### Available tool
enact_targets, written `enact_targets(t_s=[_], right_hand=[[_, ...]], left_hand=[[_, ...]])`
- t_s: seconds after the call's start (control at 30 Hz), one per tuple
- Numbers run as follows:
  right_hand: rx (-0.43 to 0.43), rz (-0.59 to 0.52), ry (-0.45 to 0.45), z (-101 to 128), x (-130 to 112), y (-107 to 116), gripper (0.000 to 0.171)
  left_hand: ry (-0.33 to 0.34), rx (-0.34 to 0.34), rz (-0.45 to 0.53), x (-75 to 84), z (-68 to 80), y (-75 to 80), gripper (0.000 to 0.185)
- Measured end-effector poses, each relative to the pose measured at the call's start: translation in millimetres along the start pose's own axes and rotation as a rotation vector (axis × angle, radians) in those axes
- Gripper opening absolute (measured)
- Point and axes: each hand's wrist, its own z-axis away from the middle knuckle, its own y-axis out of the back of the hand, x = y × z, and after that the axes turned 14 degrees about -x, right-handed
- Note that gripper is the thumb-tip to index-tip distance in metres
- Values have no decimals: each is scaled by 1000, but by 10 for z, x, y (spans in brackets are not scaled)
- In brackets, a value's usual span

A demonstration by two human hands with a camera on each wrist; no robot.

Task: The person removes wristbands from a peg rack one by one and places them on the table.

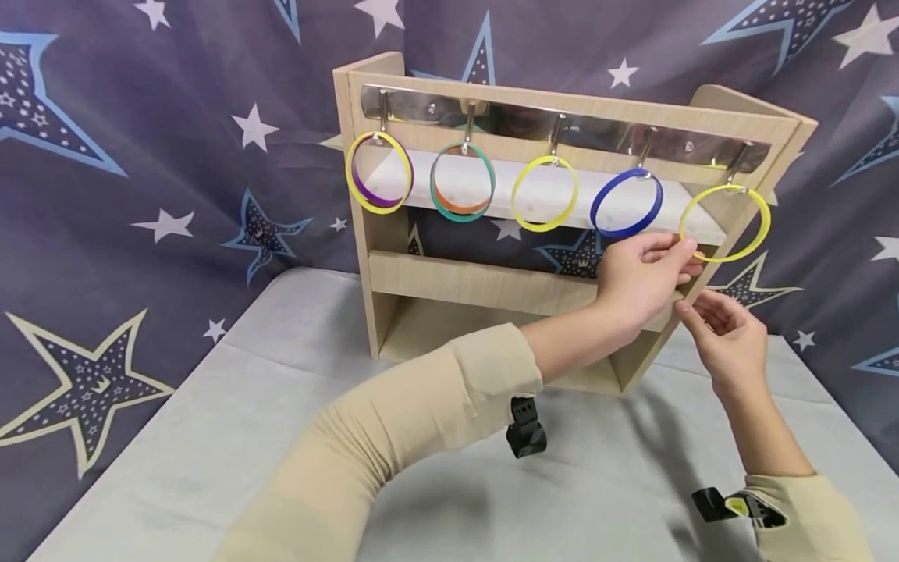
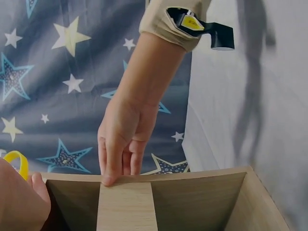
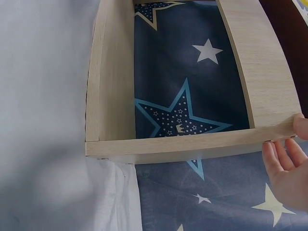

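Note:
My left hand [image 1: 635, 277] pinches the lower left rim of a yellow ring [image 1: 765, 222], which hangs on the rightmost hook of a metal rail. Just below it, my right hand [image 1: 733, 339] grips the right side panel [image 3: 192, 144] of a wooden rack, thumb on the front edge and fingers on the outer face. In the left wrist view the right hand [image 2: 126, 130] holds that panel beside a wooden crossbar [image 2: 126, 207]. A blue ring [image 1: 627, 232] hangs on the neighbouring hook, above the left hand.
Further left on the rail [image 1: 516, 122] hang a yellow ring [image 1: 544, 227], a teal ring [image 1: 460, 218] with an orange one, and a yellow ring [image 1: 379, 209] with a purple one. The rack stands on a pale cloth [image 1: 211, 453], before a star-patterned curtain [image 1: 211, 70].

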Motion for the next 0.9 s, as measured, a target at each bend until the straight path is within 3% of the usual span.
enact_targets(t_s=[0.33, 0.57, 0.9], right_hand=[[-54, -20, 24, -17, 11, -11, 23], [-43, -29, 3, 4, 7, 22, 24], [-61, -13, 24, -15, 37, 42, 25]], left_hand=[[-18, 6, 120, 110, 4, 22, 19], [-68, -60, 211, 144, 28, 17, 22], [-46, -168, 268, 84, 83, 111, 20]])
